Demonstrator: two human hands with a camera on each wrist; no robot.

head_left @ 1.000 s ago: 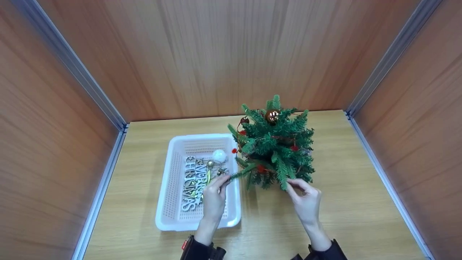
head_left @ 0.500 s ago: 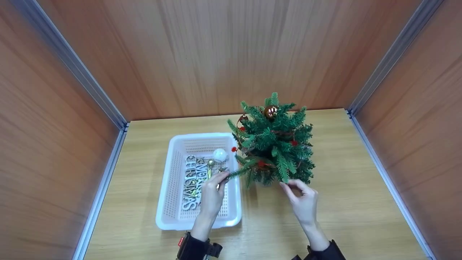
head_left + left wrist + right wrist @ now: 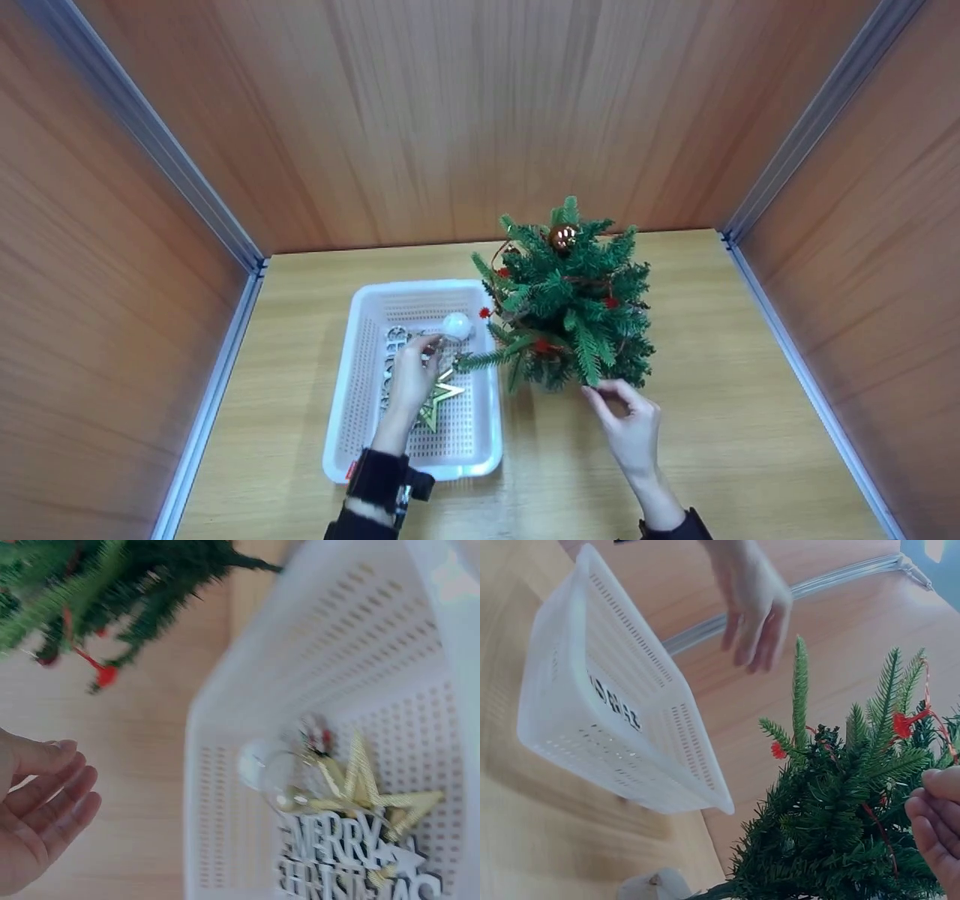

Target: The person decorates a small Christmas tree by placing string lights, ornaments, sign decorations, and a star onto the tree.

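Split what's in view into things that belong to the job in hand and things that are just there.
Likely part of the job:
- small tree
- right hand, at a low branch
- left hand
- white basket
- in it: gold star, white ball, lettering

Just there:
- tabletop
- wooden panels
- metal rails

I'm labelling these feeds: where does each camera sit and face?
Head: worn on the head, facing forward and down at tree, basket, left hand and right hand.
Left wrist: worn there, facing down into the basket; left hand at left edge.
Right wrist: worn there, facing across basket and tree; both hands show.
Both wrist views share tree and basket.
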